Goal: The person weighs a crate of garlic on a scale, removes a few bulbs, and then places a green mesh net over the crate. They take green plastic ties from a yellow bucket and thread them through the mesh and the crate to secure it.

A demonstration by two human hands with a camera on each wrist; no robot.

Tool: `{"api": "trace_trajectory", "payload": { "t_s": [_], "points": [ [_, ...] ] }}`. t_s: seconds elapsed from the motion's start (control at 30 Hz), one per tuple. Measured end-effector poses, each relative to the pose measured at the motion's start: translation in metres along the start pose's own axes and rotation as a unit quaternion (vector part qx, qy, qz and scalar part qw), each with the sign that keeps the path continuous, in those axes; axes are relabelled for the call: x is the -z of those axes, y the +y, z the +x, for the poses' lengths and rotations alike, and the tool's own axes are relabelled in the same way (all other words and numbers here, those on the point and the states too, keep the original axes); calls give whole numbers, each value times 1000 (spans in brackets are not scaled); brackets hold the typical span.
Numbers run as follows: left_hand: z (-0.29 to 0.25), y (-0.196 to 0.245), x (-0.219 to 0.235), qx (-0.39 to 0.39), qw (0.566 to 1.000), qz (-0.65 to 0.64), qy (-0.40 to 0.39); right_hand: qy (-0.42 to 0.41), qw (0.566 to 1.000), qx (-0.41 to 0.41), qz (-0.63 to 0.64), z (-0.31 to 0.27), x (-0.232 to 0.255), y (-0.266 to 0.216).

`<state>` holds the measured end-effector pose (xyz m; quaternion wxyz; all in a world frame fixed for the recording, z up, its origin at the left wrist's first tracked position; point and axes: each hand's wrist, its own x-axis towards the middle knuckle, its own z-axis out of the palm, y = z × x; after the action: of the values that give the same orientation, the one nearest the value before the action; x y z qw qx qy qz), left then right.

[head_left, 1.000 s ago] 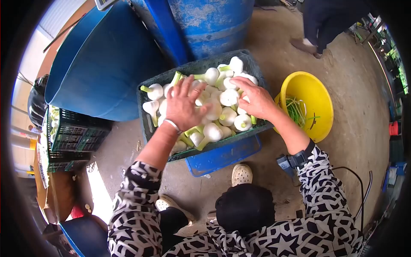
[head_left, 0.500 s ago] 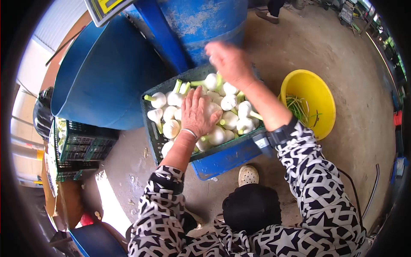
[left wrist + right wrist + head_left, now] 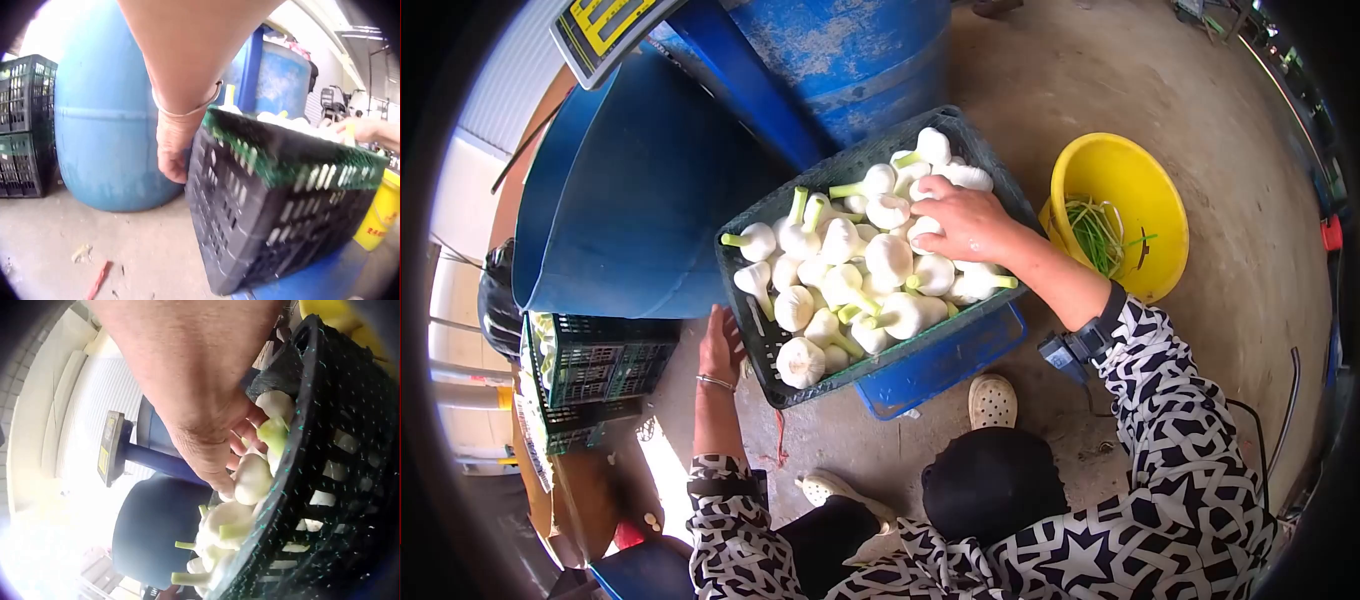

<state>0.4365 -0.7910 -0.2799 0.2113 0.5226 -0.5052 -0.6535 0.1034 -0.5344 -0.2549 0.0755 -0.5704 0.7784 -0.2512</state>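
A dark green plastic crate (image 3: pixel 747 362) is heaped with white garlic bulbs (image 3: pixel 889 260) with short cut green stems. My right hand (image 3: pixel 975 222) reaches over its right part, thumb and fingers curled around a garlic bulb (image 3: pixel 925 232). In the right wrist view, that hand (image 3: pixel 206 437) is low among the bulbs beside the crate rim (image 3: pixel 294 450). My left hand (image 3: pixel 720 345) is outside the crate's left end. In the left wrist view, the left hand (image 3: pixel 172 150) points down, fingertips right by the slatted side wall (image 3: pixel 215 200).
Under the crate is a blue platform (image 3: pixel 945 365), with a post and a display (image 3: pixel 605 35) behind. A large blue tub (image 3: pixel 640 200) and blue barrel (image 3: pixel 850 60) stand behind. Stacked crates (image 3: pixel 605 360) are at left. A yellow bucket (image 3: pixel 1155 215) with green trimmings is at right.
My left hand has left the garlic for the crate's outer left side. The right hand rose off the heap toward the back, then came down onto the bulbs again.
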Motion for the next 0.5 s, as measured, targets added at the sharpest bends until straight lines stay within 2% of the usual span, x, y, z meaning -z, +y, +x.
{"api": "trace_trajectory", "payload": {
  "t_s": [0.03, 0.07, 0.1, 0.17, 0.2, 0.23, 0.3, 0.33, 0.37, 0.43, 0.47, 0.5],
  "points": [
    [8, -18, -4, 13, 994, -87, -71, -19, 1000, 0, -12, 1, -4, -4],
    [18, -29, -3, 15, 993, -89, -70, -56, 997, 44, 13, 2, -2, -4],
    [21, -34, -7, 13, 991, -116, -60, -62, 997, 44, 13, -1, -3, -4],
    [21, -45, -10, 18, 988, -146, -50, -46, 993, 105, -1, -11, -1, 1],
    [13, -40, -13, 20, 985, -159, -64, -3, 989, 136, 60, -9, -5, 14],
    [8, -37, -15, 18, 982, -171, -78, -6, 989, 139, 58, -5, -5, 22],
    [13, -39, -12, 12, 982, -175, -63, -63, 971, 69, 221, 2, -8, 31],
    [19, -44, -8, 7, 984, -165, -62, -19, 976, 120, 181, 5, -12, 28],
    [25, -47, -3, 1, 986, -156, -61, -20, 975, 123, 183, 6, -16, 25],
    [11, -40, -14, 13, 984, -164, -62, 50, 995, 80, 31, 8, -21, 16],
    [8, -39, -16, 14, 984, -170, -43, 94, 994, 64, -5, 11, -28, 18],
    [5, -39, -17, 15, 984, -175, -23, 96, 993, 68, -5, 15, -29, 23]
  ]
}}
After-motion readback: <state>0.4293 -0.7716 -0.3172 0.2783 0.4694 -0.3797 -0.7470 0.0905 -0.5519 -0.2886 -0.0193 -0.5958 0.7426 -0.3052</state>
